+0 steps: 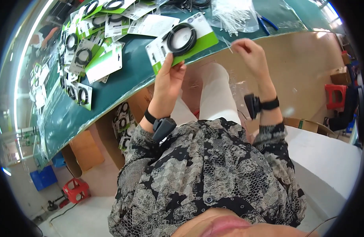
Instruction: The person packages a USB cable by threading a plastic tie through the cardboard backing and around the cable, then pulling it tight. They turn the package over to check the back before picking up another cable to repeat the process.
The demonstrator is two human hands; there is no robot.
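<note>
My left hand [168,83] grips the lower edge of a white and green packaging card [205,33], thumb on its front. A coiled black cable [193,41] lies on the face of that card. To the right, the fingers of my right hand [252,59] are pinched on a thin white cable tie [227,44], which points up and left toward the card. Beyond the right hand, a clear bag of white cable ties [233,19] lies on the table, beside blue-handled pliers [265,23].
Many carded black cables [84,56] are heaped on the green table [128,81] at the left. Below the table's edge, a cardboard box [107,136] stands near more carded cables. Red stools [335,96] stand on either side. Another person's arm shows at the far left.
</note>
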